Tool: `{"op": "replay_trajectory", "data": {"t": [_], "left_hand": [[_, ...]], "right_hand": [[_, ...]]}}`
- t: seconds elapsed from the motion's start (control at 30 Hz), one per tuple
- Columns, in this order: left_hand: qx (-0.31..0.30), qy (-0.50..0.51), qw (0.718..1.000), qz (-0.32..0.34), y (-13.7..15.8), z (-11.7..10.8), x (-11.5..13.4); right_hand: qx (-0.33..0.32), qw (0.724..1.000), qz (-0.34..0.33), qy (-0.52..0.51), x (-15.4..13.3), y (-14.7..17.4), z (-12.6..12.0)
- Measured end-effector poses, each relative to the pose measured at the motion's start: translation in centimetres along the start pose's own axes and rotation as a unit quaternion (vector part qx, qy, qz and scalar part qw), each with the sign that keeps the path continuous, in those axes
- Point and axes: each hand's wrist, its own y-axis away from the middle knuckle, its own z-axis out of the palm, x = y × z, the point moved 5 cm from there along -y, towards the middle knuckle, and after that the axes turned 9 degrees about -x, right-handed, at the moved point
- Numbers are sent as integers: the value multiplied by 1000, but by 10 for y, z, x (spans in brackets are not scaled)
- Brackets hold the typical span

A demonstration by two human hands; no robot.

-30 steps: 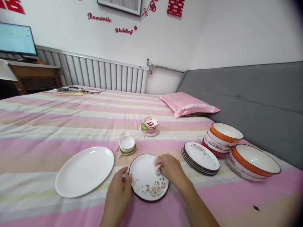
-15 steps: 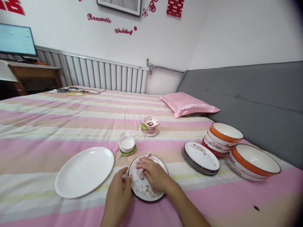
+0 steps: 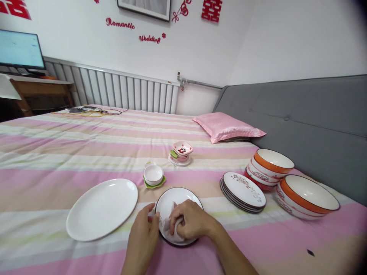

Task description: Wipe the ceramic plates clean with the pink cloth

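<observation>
— Pressing a white cloth [image 3: 174, 225] onto the dark-rimmed plate [image 3: 174, 198], the right hand [image 3: 189, 222] has its grip clenched around the cloth, fingers curled over it. See it?

— Yes. That plate lies flat on the striped bed [image 3: 71, 152], at 6 o'clock in the view, close to the person.

— And the left hand [image 3: 142, 238]?

— It rests at the plate's 9 o'clock edge, thumb touching the rim, the fingers loose and wrapped round nothing.

— What lies around?

— A large white oval platter [image 3: 101, 208] at 9 o'clock of the plate, a small white cup on a green saucer [image 3: 154, 175] at 12, a stack of patterned plates [image 3: 243, 191] at 3, and orange-rimmed bowls [image 3: 289, 185] beyond those.
</observation>
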Motion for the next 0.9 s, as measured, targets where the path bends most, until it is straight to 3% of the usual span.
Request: {"op": "replay_trajectory", "data": {"t": [0.4, 0.9], "left_hand": [[7, -6, 1000, 3, -1, 1, -4], [10, 0, 1000, 5, -1, -1, -3]], "right_hand": [[-96, 992, 82, -24, 5, 10, -4], [-133, 980, 146, 25, 10, 12, -3]]}}
